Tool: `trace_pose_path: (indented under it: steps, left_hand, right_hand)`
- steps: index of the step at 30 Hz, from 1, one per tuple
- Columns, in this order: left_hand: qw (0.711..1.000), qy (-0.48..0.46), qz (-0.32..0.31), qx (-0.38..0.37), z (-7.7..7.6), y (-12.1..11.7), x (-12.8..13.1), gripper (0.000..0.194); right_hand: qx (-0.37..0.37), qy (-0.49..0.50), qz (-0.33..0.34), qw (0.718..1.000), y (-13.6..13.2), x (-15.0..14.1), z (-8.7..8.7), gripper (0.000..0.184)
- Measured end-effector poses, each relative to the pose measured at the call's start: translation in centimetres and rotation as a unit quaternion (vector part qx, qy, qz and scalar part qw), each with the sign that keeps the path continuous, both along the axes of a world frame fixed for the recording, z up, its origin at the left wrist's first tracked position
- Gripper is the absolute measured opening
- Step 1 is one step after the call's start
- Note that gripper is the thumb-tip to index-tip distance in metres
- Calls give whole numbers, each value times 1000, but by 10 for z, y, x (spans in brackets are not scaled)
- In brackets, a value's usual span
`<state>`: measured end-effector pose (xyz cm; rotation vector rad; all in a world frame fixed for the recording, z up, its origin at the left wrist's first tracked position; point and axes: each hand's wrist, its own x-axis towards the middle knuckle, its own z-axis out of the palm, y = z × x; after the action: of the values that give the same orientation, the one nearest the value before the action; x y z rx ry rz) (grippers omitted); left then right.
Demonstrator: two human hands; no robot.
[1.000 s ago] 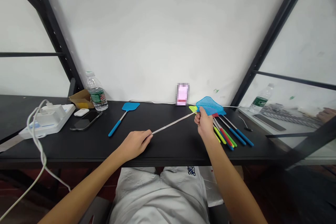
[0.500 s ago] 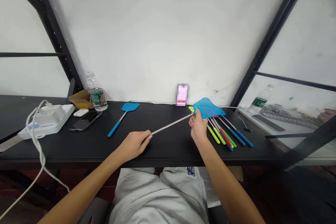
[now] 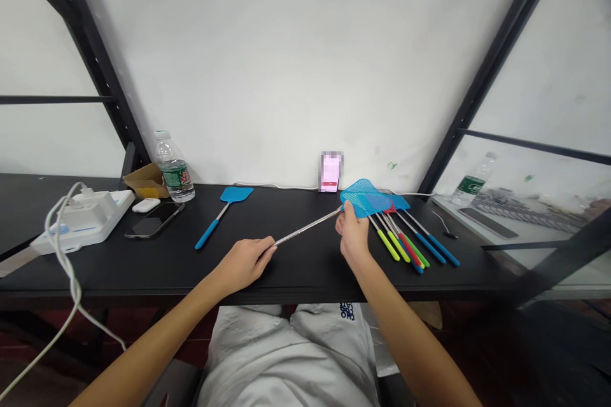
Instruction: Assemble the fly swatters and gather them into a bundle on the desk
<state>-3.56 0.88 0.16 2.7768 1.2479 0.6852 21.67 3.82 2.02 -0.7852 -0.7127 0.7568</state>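
Between my two hands is a blue fly swatter (image 3: 363, 198) with a metal telescopic rod. My left hand (image 3: 249, 263) is closed around its handle end, and the handle itself is hidden in the fist. Up at the neck, my right hand (image 3: 354, 231) pinches the base of the mesh head. The rod slants up to the right above the black table (image 3: 305, 273). Just right of my right hand lies a row of several fly swatters (image 3: 405, 241) with yellow, red, green and blue handles. A single blue fly swatter (image 3: 214, 222) rests apart on the left.
At the left stand a water bottle (image 3: 175, 172), an open cardboard box (image 3: 146, 182), a white earphone case (image 3: 146, 205), a dark phone (image 3: 155, 220) and a power strip (image 3: 86, 229) with cables. A lit phone (image 3: 330, 173) leans on the wall. A glass panel borders the right.
My right hand has moved slightly left with the swatter head, and the visible rod has become shorter. The left hand stays in place.
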Motion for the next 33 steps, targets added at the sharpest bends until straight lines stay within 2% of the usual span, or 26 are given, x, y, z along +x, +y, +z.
trace_pose_path:
  steps: [6, 13, 20, 22, 26, 33]
  left_hand:
    - [1000, -21, 3, -5, -1, 0, 1, 26]
    - [998, -54, -6, -8, -2, -2, 4, 26]
    - [999, -49, 0, -12, -1, -3, 4, 27]
    - [999, -43, 3, -11, -1, -3, 5, 27]
    - [999, -36, 2, 1, -2, -3, 5, 27]
    - [999, -31, 13, 7, -2, -2, 5, 28]
  right_hand:
    - [0, -7, 42, 999, -11, -36, -9, 39]
    - [-11, -11, 118, 993, -27, -69, -20, 40]
    - [-21, 7, 135, 991, -29, -70, -18, 37]
    - [-39, -14, 170, 985, -31, -72, -19, 35]
    - [-41, -120, 262, 957, -36, -78, -21, 31]
    - [-36, -152, 252, 955, -35, -78, -24, 32]
